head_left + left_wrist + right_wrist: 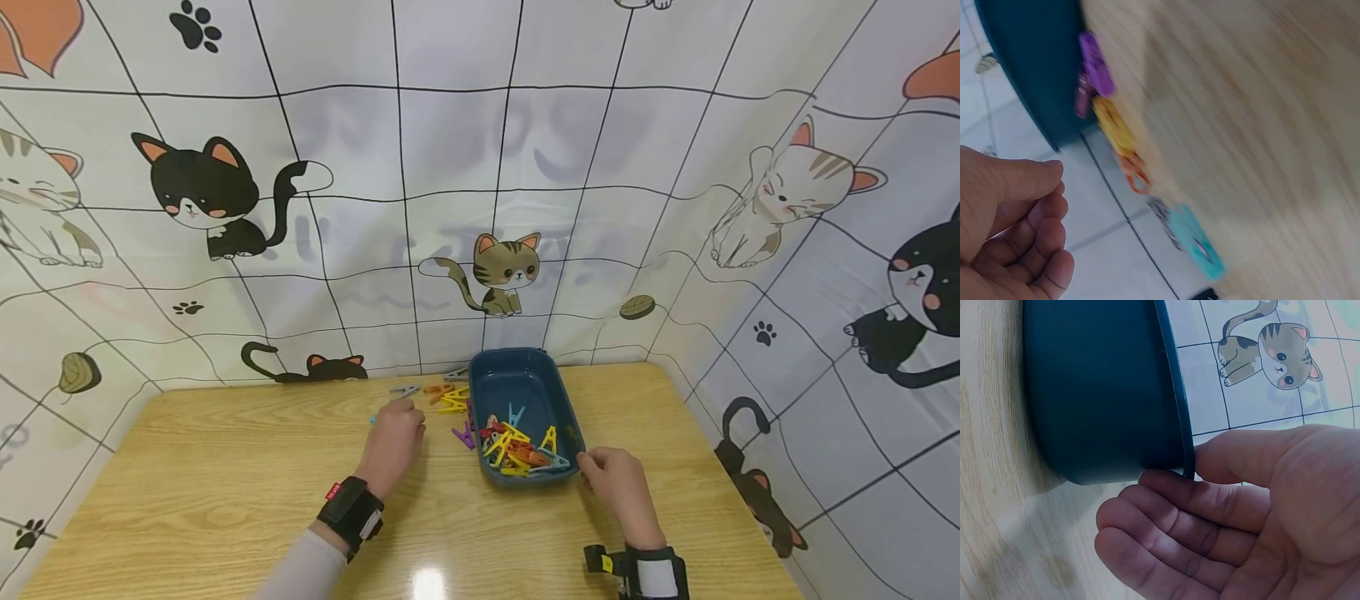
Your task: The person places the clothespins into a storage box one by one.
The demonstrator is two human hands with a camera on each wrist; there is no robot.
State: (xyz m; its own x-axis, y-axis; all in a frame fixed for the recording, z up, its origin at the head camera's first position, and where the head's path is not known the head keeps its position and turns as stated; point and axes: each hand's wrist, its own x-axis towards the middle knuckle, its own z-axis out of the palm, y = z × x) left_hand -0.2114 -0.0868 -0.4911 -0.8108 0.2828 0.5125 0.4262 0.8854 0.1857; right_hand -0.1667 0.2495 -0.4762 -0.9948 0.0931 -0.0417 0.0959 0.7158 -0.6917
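A dark blue plastic basin (517, 367) stands on the table with several mixed-colour clothespins (517, 450) heaped at its near end. My right hand (618, 487) pinches the basin's near right corner, the rim (1179, 419) between thumb and index finger. Left of the basin, my left hand (392, 446) hovers over the table, fingers loosely curled and nothing visible between them. Closest to it is a turquoise clothespin (1196, 242), mostly hidden behind the hand in the head view. Purple (465, 435), yellow (453, 402), orange (438, 388) and grey clothespins (405, 390) lie between that hand and the basin.
The wooden table (225, 500) ends at the back against a white cat-print curtain (360, 233), which also rises at both sides. A black strap with a device (352, 508) sits on the left wrist, and another strap (656, 575) on the right.
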